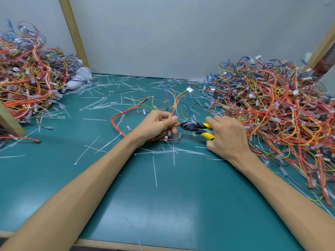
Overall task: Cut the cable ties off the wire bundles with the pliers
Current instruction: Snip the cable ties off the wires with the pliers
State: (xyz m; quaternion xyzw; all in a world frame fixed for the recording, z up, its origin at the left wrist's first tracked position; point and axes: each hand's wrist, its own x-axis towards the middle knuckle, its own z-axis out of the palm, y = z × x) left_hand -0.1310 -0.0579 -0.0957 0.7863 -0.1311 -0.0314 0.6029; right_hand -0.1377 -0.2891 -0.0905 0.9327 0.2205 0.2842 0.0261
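Teal table [163, 205] strewn with loose ties [155, 171]; left hand [156, 125] grips wire bundle [174, 104], right hand [226, 134] pliers [197, 128]

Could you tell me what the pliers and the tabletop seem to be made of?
Pliers: dark metal head, yellow-and-black grips that look like matte plastic or rubber. Tabletop: probably a teal rubber or vinyl mat, smooth, with soft glare near the front.

The left forearm [81, 178] is showing bare from 7 o'clock up toward the centre, and the right forearm [282, 183] is showing bare from 5 o'clock. The left hand [155, 125] and right hand [228, 136] are going ungloved. A short, trimmed thumbnail is showing on the left hand, and faint tendon lines are showing across the right hand's back.
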